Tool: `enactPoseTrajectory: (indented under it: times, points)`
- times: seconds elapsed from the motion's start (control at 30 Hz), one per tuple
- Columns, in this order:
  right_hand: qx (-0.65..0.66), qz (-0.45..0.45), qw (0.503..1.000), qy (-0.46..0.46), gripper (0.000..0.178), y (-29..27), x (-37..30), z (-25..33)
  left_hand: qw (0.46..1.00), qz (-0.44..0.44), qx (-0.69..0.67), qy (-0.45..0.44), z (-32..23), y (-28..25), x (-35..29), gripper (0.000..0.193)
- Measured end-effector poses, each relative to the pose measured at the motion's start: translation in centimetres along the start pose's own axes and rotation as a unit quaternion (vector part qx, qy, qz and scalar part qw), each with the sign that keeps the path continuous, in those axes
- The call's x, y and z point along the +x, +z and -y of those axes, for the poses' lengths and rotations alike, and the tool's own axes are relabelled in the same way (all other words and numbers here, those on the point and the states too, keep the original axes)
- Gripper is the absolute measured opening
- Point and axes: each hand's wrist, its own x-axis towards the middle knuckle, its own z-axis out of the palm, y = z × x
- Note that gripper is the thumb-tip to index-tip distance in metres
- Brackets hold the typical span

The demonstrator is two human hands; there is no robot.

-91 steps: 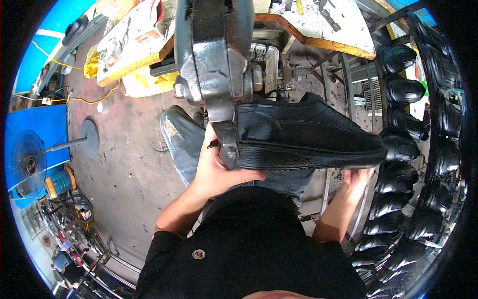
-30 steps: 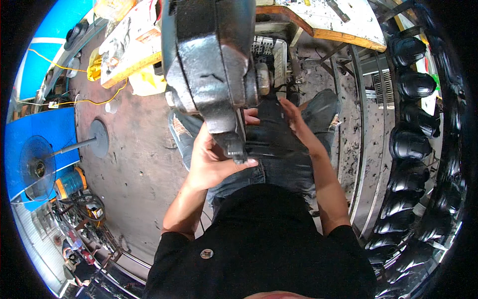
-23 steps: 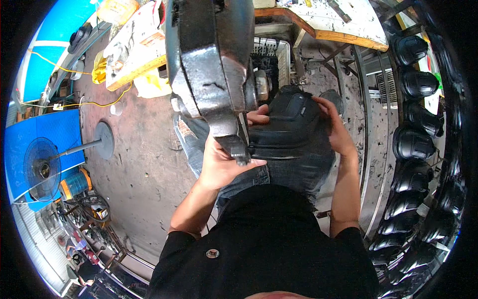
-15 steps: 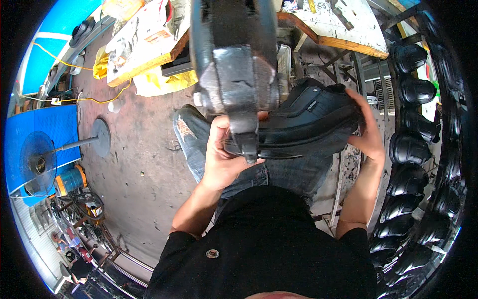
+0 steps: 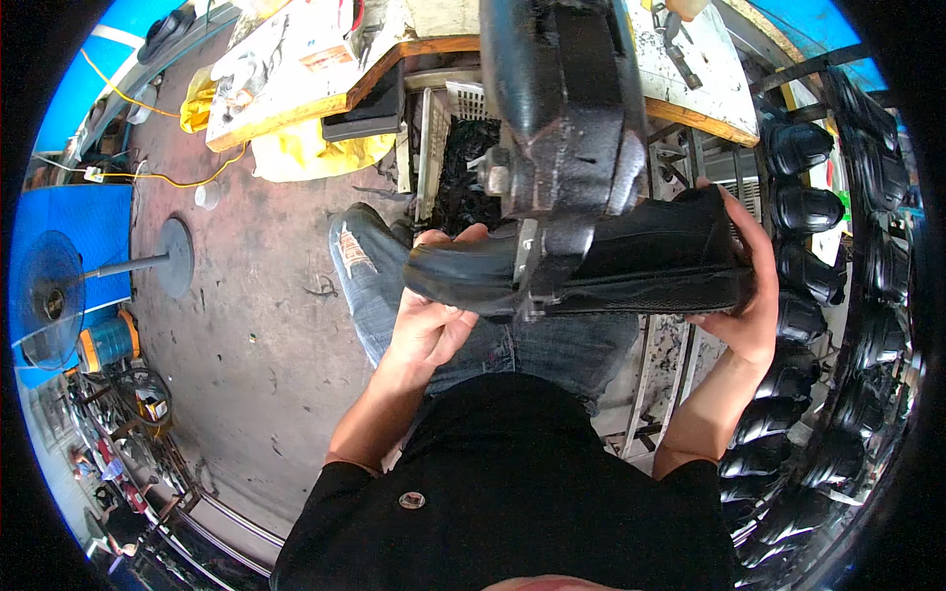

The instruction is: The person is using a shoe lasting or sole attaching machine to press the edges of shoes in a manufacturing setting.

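A black shoe [image 5: 641, 281] lies sideways over my lap, its toe to the left and its heel to the right. My left hand [image 5: 434, 320] grips the toe end, thumb below and fingers showing over the far edge. Around the heel wraps my right hand [image 5: 749, 295], with some fingers hidden behind the shoe. A dark metal machine arm [image 5: 581, 163] hangs down in front, hiding part of the shoe's middle. Its narrow blurred tip [image 5: 537, 286] overlaps the shoe near the forepart; whether they touch I cannot tell.
Racks at the right hold several black shoes [image 5: 808, 209]. A white worktable [image 5: 305, 79] with a wooden edge stands ahead, a crate of black scraps [image 5: 468, 182] beside it. At the left are a standing fan [image 5: 59, 295] and a yellow cable [image 5: 163, 175].
The shoe has turned to lie more level, its toe now reaching left past the machine tip. My left hand has shifted toward the toe; the machine arm appears farther right in view.
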Motion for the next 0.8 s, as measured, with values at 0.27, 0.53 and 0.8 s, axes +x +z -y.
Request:
enactPoseTrajectory:
  times: [0.27,0.53,0.8]
  points:
    - [0.041,0.003,0.997,-0.064,0.105,6.9,0.8,0.5,0.997,-0.057,0.021,0.041,-4.9,-2.7,-2.5,0.083]
    - [0.012,0.015,0.998,-0.051,0.088,12.6,2.1,2.8,0.766,-0.106,0.532,0.345,-9.9,2.0,-3.9,0.102]
    - [-0.129,0.027,0.989,-0.071,0.081,10.6,1.6,6.2,0.47,0.156,0.842,0.215,-6.4,12.5,0.7,0.098]
